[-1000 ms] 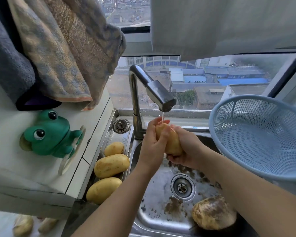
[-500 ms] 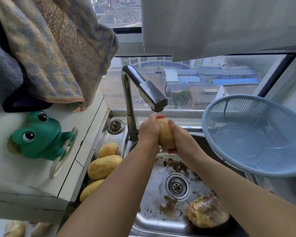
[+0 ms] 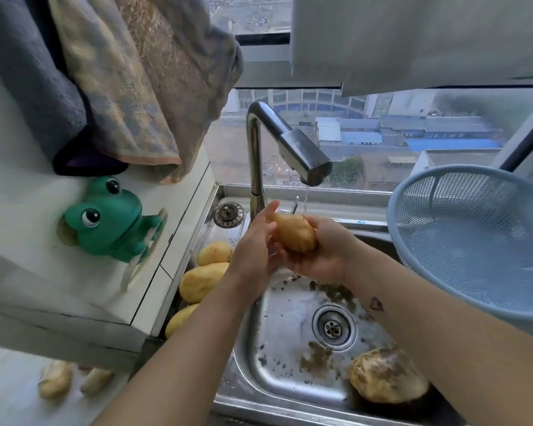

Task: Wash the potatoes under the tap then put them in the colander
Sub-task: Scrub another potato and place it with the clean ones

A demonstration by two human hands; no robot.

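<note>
At the centre of the frame, beneath the spout of the tap (image 3: 290, 142), a potato (image 3: 294, 233) is held in the thin stream of water (image 3: 306, 201) over the sink (image 3: 277, 333). The right hand (image 3: 323, 253) cradles it from below, fingers curled round its lower end. The left hand (image 3: 253, 250) lies against its left side with fingers extended, pressing rather than clasping.

The step in hand is judged to be the washing of this potato. Its skin looks yellow and largely free of soil, so the rinse appears well advanced. The colander (image 3: 462, 229), at the right edge of the frame, has its mouth tilted toward the viewer and holds nothing, so no potato has yet finished the task.

Three potatoes (image 3: 202, 281) lie in a row on the ledge left of the sink; whether they have been washed cannot be told. A soiled potato (image 3: 388, 375) rests in the lower right of the basin, near the drain (image 3: 333, 327), amid flecks of dirt. Two pale objects (image 3: 54, 379) at the lower left are too blurred to identify.

The next move probably calls for a short turn of the potato under the stream to reach any unrinsed face. The right hand would then carry it rightward over the rim and lower it into the colander. The wet skin is likely slippery, so a full grasp seems prudent.
</note>
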